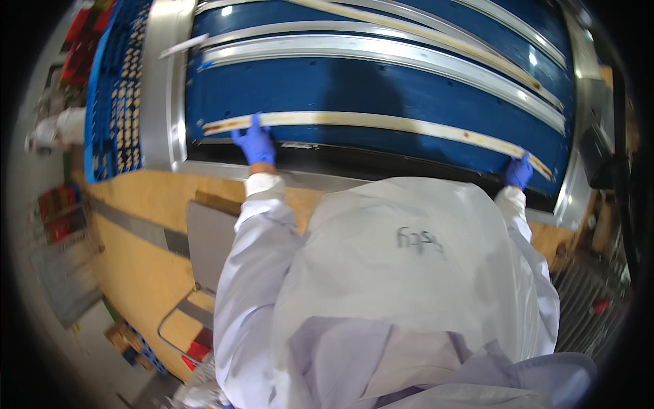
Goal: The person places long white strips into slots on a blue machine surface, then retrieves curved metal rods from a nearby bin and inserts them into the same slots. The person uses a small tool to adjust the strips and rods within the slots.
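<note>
A long cream-white strip (368,120) with brown stains lies across the near part of a blue surface (286,85). Toward its left end, my left hand (255,142), in a blue glove, is closed on it with the fingers over the strip. My right hand (519,170), gloved in the same blue, grips it close to the right end. The undersides of both grips are hidden. Farther back, shiny metal rails (340,46) cross the blue surface. Another cream strip (436,35) lies slantwise beyond them.
Metal side frames (163,88) border the blue surface. At the left stands a blue crate (95,129) holding many small pale pieces. A grey panel (211,238) stands beside my left arm. A person in white (61,128) is at the far left.
</note>
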